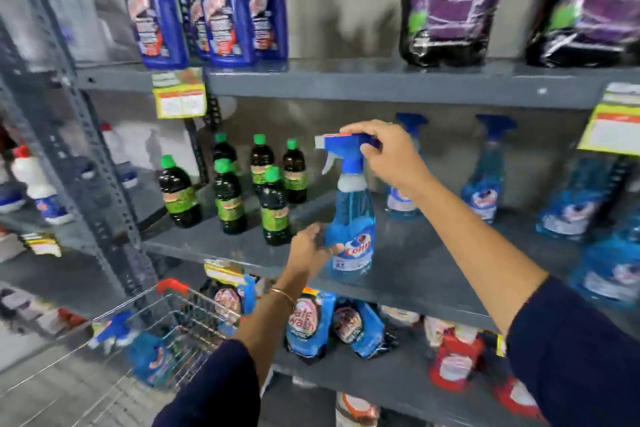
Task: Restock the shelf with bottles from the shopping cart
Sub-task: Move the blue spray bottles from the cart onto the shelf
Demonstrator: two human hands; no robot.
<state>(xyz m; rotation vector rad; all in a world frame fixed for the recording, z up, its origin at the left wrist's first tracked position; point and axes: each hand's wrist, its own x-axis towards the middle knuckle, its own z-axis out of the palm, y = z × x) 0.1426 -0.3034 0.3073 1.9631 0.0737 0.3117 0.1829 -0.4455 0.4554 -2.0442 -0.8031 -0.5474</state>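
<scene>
My right grip (384, 156) closes over the trigger head of the blue spray bottle (351, 218); my left grip (311, 248) wraps its lower body. The bottle stands upright near the shelf's (415, 274) front edge, seemingly resting on it. The shopping cart (166, 329) sits lower left.

Shelving: grey painted metal rack (381, 87), perforated uprights (79, 135)
Back wall: plain grey panel (343, 10)
Floor: grey tiles (62, 388), blurred

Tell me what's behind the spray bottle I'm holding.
Behind the held spray bottle another spray bottle stands at the back of the shelf, then the grey back wall. Your right hand and wrist hide most of its neck.
</scene>
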